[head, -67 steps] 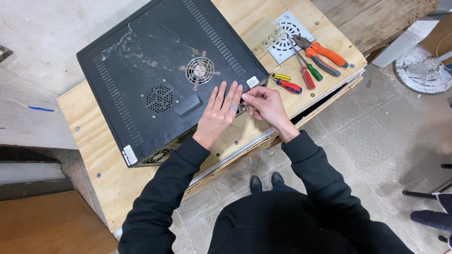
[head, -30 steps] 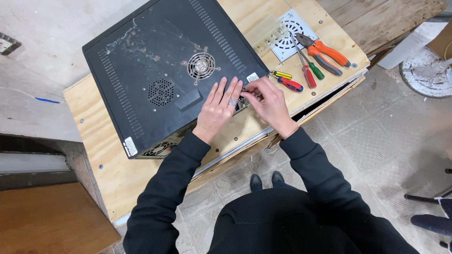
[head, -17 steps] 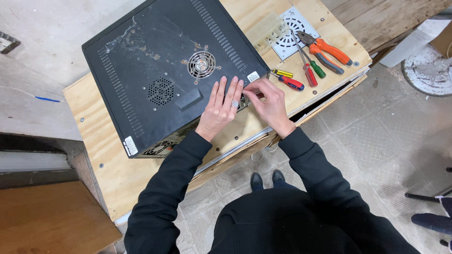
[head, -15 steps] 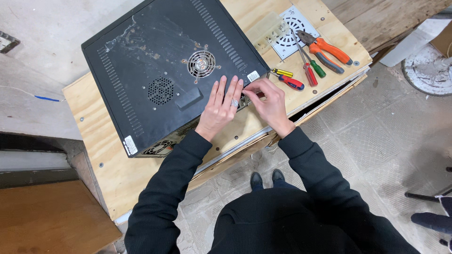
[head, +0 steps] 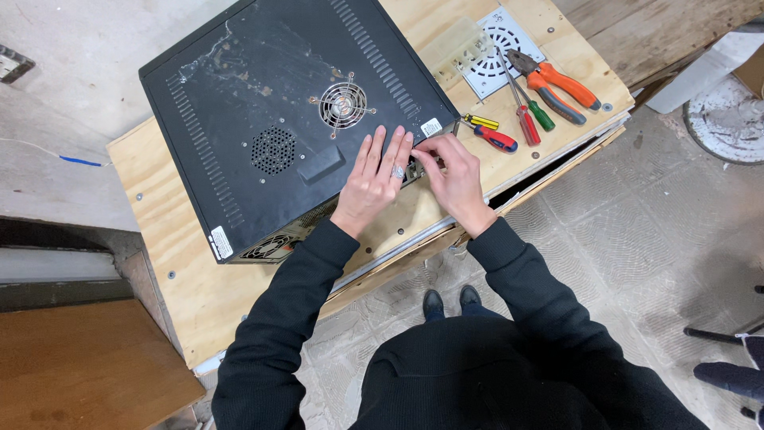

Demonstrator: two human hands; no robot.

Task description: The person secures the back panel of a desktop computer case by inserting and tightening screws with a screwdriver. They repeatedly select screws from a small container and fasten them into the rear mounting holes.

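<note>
A grey tiled floor (head: 621,231) is seen around a pale plywood surface (head: 183,295), on which a large black metal computer case (head: 294,119) is laid flat, its vented panel with a round fan grille (head: 343,105) facing up. The case takes up most of the surface, and its near right corner is covered by both hands.

The left hand (head: 374,179) is laid flat on the panel near that corner, fingers spread and nothing gripped; a ring is worn on 1 finger. The right hand (head: 454,175) is held just beside it at the case's edge, its fingertips (head: 422,153) drawn together in a pinching grip at the corner; what is pinched is too small to be told.

To the right of the case, well clear of the hands, a small yellow-and-black screwdriver (head: 481,122), a red-and-blue screwdriver (head: 495,138), a red-handled screwdriver (head: 526,121), a green-handled screwdriver (head: 538,110) and orange-handled pliers (head: 557,84) are laid out. Behind them a white perforated metal plate (head: 497,48) and a clear plastic connector block (head: 459,49) are seen.

Compared with 0.5 s earlier, the hands, the case and the tools are found in the same places; only the view is shifted slightly.
</note>
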